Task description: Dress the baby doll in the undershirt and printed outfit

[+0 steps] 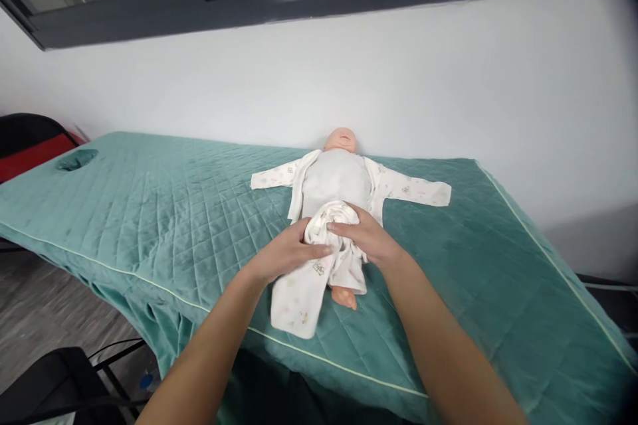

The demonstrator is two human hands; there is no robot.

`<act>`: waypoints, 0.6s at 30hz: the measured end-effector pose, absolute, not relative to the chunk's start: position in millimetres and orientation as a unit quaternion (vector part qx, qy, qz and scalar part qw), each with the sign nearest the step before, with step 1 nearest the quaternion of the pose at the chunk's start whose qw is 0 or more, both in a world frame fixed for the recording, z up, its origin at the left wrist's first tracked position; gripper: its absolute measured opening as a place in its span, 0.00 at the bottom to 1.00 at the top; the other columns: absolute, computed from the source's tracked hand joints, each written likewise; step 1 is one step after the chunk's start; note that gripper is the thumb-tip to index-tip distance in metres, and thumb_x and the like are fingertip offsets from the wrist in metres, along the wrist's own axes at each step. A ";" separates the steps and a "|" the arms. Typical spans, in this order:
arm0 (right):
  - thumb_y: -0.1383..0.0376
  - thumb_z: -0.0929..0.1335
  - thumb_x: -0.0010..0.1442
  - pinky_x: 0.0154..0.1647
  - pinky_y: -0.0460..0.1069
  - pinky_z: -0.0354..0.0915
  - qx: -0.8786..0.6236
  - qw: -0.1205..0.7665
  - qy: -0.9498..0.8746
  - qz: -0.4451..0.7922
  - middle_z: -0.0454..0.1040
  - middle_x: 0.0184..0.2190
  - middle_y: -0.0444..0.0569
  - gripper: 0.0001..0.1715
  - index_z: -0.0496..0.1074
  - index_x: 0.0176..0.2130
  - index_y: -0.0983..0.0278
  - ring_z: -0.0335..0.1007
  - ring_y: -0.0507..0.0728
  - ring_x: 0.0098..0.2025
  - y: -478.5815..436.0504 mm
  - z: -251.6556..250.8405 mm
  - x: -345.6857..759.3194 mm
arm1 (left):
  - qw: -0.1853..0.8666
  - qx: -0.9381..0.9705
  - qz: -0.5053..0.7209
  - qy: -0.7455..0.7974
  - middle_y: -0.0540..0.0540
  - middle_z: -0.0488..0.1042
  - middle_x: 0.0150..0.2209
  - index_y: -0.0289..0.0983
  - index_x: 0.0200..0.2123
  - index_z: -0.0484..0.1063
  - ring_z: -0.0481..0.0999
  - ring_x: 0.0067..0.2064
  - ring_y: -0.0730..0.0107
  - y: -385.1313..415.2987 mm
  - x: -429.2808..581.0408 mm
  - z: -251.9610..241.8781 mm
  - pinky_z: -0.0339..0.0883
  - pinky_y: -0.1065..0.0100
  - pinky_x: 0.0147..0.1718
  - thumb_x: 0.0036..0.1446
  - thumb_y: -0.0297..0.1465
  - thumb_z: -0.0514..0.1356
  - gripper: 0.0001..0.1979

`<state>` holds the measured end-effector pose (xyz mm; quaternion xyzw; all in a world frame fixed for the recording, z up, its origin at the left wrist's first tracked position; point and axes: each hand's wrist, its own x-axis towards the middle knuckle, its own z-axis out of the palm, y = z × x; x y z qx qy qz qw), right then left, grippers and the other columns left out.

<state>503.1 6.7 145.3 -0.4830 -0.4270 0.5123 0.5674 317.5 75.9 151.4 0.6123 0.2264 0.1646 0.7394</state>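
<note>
A baby doll (pixel 335 176) lies on its back on the green quilted table (pixel 164 206), head toward the wall. It wears an open white printed jacket, sleeves spread sideways. White printed trousers (pixel 299 295) are bunched at its hips, one leg flat and limp, one bare foot (pixel 345 297) showing. My left hand (pixel 286 254) grips the bunched trouser waist from the left. My right hand (pixel 366 236) grips the same waist from the right, fingers curled into the fabric.
The table stands against a white wall (pixel 448 80) under a dark window frame. A face hole (pixel 77 159) is at the table's far left end. A red and black chair (pixel 30 146) stands at the left, dark furniture at the lower left on the floor.
</note>
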 end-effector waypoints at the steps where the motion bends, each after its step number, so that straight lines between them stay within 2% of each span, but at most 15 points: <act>1: 0.57 0.78 0.50 0.45 0.52 0.71 -0.483 0.565 -0.427 0.515 0.80 0.40 0.48 0.24 0.75 0.44 0.64 0.76 0.58 0.41 6.5 146.0 502.4 | 0.742 0.612 0.153 0.228 0.43 0.79 0.41 0.34 0.46 0.77 0.77 0.39 0.64 76.8 316.5 151.3 0.68 0.66 0.40 0.49 0.40 0.72 0.23; 4: 0.57 0.79 0.50 0.46 0.52 0.71 -0.485 0.555 -0.438 0.515 0.80 0.42 0.49 0.26 0.76 0.46 0.64 0.76 0.58 0.43 6.9 147.4 502.1 | 0.759 0.575 0.193 0.236 0.42 0.81 0.37 0.32 0.41 0.79 0.77 0.37 0.64 81.6 318.1 147.7 0.68 0.66 0.40 0.51 0.41 0.71 0.19; 8: 0.57 0.80 0.45 0.45 0.52 0.71 -0.493 0.502 -0.493 0.512 0.80 0.45 0.50 0.35 0.75 0.51 0.65 0.76 0.59 0.44 7.2 151.2 505.6 | 0.793 0.499 0.273 0.219 0.42 0.81 0.40 0.34 0.46 0.78 0.79 0.38 0.63 84.6 326.1 140.2 0.69 0.66 0.39 0.54 0.41 0.69 0.21; 12: 0.55 0.79 0.48 0.44 0.52 0.71 -0.518 0.412 -0.516 0.543 0.81 0.43 0.51 0.30 0.78 0.48 0.66 0.76 0.60 0.43 5.6 153.7 508.7 | 0.808 0.475 0.266 0.223 0.41 0.81 0.41 0.34 0.50 0.76 0.79 0.37 0.62 78.9 328.4 136.9 0.70 0.66 0.37 0.56 0.45 0.67 0.25; 16: 0.52 0.77 0.52 0.48 0.53 0.70 -0.497 0.484 -0.462 0.552 0.81 0.42 0.51 0.29 0.78 0.48 0.66 0.77 0.61 0.45 5.1 147.4 509.7 | 0.760 0.559 0.231 0.238 0.42 0.81 0.41 0.34 0.52 0.75 0.78 0.38 0.64 74.5 321.2 139.7 0.69 0.66 0.38 0.58 0.46 0.65 0.26; 18: 0.51 0.77 0.53 0.48 0.54 0.70 -0.483 0.506 -0.447 0.558 0.81 0.41 0.51 0.29 0.78 0.49 0.66 0.77 0.61 0.45 5.4 143.7 510.0 | 0.743 0.601 0.193 0.223 0.43 0.80 0.42 0.34 0.52 0.76 0.77 0.39 0.65 74.1 316.6 141.8 0.69 0.67 0.39 0.55 0.44 0.68 0.26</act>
